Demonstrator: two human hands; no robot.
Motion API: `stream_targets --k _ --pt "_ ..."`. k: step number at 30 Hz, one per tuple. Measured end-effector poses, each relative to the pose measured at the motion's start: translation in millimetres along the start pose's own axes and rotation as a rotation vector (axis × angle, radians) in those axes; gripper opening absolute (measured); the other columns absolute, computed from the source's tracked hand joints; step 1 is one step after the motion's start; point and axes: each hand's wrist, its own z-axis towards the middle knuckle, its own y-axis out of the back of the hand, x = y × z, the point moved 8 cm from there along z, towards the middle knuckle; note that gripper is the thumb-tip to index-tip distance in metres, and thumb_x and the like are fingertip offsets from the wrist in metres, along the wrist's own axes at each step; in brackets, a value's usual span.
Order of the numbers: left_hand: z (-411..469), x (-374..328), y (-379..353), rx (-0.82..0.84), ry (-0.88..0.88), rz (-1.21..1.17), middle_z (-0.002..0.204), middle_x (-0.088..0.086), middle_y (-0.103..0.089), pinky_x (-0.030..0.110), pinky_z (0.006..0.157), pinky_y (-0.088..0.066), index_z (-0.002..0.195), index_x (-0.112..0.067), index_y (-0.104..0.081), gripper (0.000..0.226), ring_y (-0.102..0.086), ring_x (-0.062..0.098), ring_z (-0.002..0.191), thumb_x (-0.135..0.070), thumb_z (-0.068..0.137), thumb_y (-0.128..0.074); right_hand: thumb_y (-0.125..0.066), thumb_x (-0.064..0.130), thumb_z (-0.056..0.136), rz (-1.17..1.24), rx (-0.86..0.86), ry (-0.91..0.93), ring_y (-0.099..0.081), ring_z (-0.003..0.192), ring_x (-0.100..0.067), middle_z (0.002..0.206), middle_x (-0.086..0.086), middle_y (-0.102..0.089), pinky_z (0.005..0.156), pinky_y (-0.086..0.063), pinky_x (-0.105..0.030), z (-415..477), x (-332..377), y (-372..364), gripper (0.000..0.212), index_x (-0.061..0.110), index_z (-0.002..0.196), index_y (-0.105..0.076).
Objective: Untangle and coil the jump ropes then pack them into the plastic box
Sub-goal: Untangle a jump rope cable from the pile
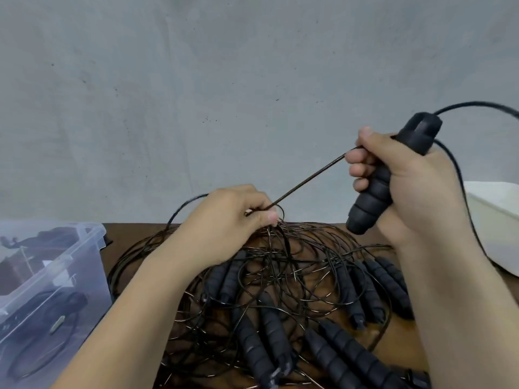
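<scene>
1. The right hand [415,181] is raised at about 2 o'clock from the pile. Its fingers are curled round a black ribbed handle [370,203], which tilts with its upper end toward 1 o'clock.
2. The left hand [224,220] hovers over the far edge of the pile and pinches a thin cord [309,181] between thumb and fingertips. This cord runs taut up to the right hand's fingers.
3. The tangled jump ropes [280,276] lie heaped on the brown table [401,341], with many dark cord loops crossing over and under one another.
4. Loose handles [365,293] lie under and among those loops at 3, 5 and 6 o'clock in the pile, and cords are draped across several of them.
5. The left forearm covers the pile's 8 o'clock part, and the right forearm hides its 4 o'clock edge.
6. The clear plastic box [42,265] stands open at 9 o'clock, just beside the pile, with dark items inside.
7. A white container [494,214] sits at 3 o'clock, and a cord hangs in front of it.
8. A grey wall [252,80] fills the 12 o'clock side.
</scene>
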Motion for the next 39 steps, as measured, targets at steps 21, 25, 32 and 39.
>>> stream_targets --k 21,25,32,39 --pt "-9 -10 37 -0.210 -0.071 -0.662 0.130 -0.007 -0.059 0.031 0.068 -0.059 0.117 -0.023 -0.053 0.025 -0.075 0.021 0.106 -0.013 0.101 -0.069 -0.076 0.019 0.095 -0.145 0.370 -0.267 -0.059 0.055 -0.014 0.071 -0.008 -0.068 0.047 -0.044 -0.022 -15 -44 -45 0.016 0.005 0.091 -0.070" --pt "-14 -15 49 -0.271 -0.120 -0.626 0.091 0.010 -0.061 0.027 0.057 -0.050 0.090 -0.020 -0.065 0.018 -0.063 0.014 0.067 -0.018 0.091 -0.083 -0.076 0.018 0.096 -0.143 0.340 -0.242 -0.059 0.054 -0.014 0.070 -0.007 -0.068 0.046 -0.044 -0.021 -12 -41 -42 0.016 0.004 0.092 -0.068" --pt "-10 -21 6 0.023 -0.021 -0.237 0.112 -0.016 -0.067 0.019 0.080 -0.052 0.106 -0.038 -0.069 0.035 -0.069 -0.001 0.093 -0.047 0.079 -0.089 -0.075 0.019 0.096 -0.121 0.380 -0.230 -0.058 0.056 -0.014 0.072 -0.008 -0.069 0.047 -0.044 -0.022 -15 -39 -48 0.017 0.004 0.091 -0.068" --pt "-3 -14 -9 0.001 0.015 -0.011 0.114 -0.019 -0.049 0.025 0.082 -0.050 0.119 -0.041 -0.040 0.085 -0.054 -0.002 0.099 -0.058 0.059 -0.097 -0.075 0.019 0.095 -0.054 0.319 -0.196 -0.058 0.057 -0.013 0.073 -0.007 -0.068 0.047 -0.044 -0.021 -12 -31 -42 0.018 0.003 0.097 -0.067"
